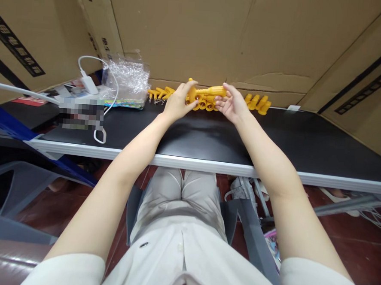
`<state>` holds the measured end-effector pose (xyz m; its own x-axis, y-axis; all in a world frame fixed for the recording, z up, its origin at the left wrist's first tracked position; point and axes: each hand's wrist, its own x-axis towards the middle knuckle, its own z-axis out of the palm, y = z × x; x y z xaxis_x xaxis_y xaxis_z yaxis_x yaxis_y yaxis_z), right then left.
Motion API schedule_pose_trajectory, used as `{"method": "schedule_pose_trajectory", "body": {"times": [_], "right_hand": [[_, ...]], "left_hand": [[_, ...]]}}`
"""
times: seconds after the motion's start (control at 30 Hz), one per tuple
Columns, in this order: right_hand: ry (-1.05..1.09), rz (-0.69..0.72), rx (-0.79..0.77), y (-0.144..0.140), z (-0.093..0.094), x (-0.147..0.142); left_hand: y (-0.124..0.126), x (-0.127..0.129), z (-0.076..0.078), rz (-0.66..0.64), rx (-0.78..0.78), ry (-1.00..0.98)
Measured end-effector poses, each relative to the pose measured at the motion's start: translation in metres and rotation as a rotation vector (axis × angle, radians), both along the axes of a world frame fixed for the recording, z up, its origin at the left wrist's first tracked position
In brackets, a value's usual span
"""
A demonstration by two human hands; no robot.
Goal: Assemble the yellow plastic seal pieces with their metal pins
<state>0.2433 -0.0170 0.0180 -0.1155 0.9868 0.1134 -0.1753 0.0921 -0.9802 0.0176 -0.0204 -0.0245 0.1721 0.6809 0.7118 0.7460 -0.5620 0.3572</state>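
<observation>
Above the black worktop (206, 141), both hands hold a yellow plastic part with a ridged, handle-like end (214, 91) pointing right. My left hand (179, 102) closes its fingers round the wider left end and partly hides it. At the ridged right end, my right hand (234, 103) pinches with thumb and fingers. Just behind and below the hands stand several yellow round-ended parts (208, 105) with small shiny bits in their openings. To the left lie branched yellow pieces (161, 92) with dark metal-looking bits under them. More yellow upright pieces (258, 103) stand in a row to the right.
Cardboard walls (203, 36) enclose the worktop at the back and both sides. Clear plastic bags (126, 80) lie at the left over a colourful packet. Near them are a white charger (90, 84) and cable. A metal edge (205, 164) runs along the front.
</observation>
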Motion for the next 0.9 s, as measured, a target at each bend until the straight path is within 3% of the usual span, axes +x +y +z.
{"method": "schedule_pose_trajectory", "body": {"times": [0.2,0.37,0.6,0.9], "right_hand": [[0.033,-0.367,0.141,0.026,0.008,0.039],[-0.265,-0.633,0.338,0.062,-0.012,0.065],[-0.775,-0.629,0.469,0.080,-0.038,0.059],[-1.114,-0.550,0.429,0.093,-0.054,0.050]], "left_hand": [[-0.011,0.006,0.005,-0.027,-0.215,0.094],[-0.016,0.005,0.011,-0.017,-0.403,0.282],[-0.025,0.009,0.017,0.007,-0.475,0.358],[-0.021,0.008,0.015,0.005,-0.468,0.370]]}}
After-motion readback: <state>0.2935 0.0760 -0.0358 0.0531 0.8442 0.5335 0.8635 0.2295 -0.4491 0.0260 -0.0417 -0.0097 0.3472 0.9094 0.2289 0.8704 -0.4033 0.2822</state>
